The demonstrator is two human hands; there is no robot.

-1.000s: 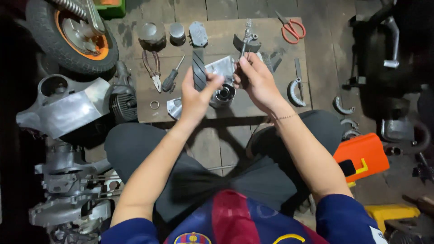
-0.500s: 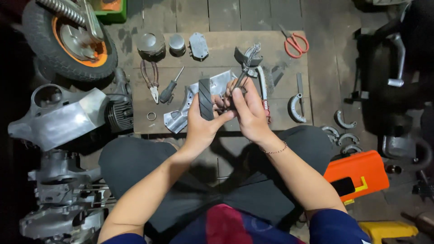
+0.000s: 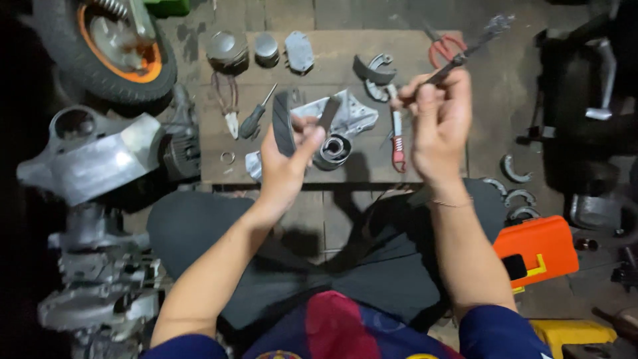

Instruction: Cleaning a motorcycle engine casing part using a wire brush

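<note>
Left hand, fingers curled shut round a dark curved brake-shoe piece, held above the near edge of the wooden board; right hand, fingers pinched closed on a thin metal tool, raised over the board's right end. On the board: grey metal bracket just beyond the left hand, screwdriver left of it, red scissors at far right corner. Off the board, on dark tiled floor: orange case to near right, orange-rimmed wheel to far left.
</note>
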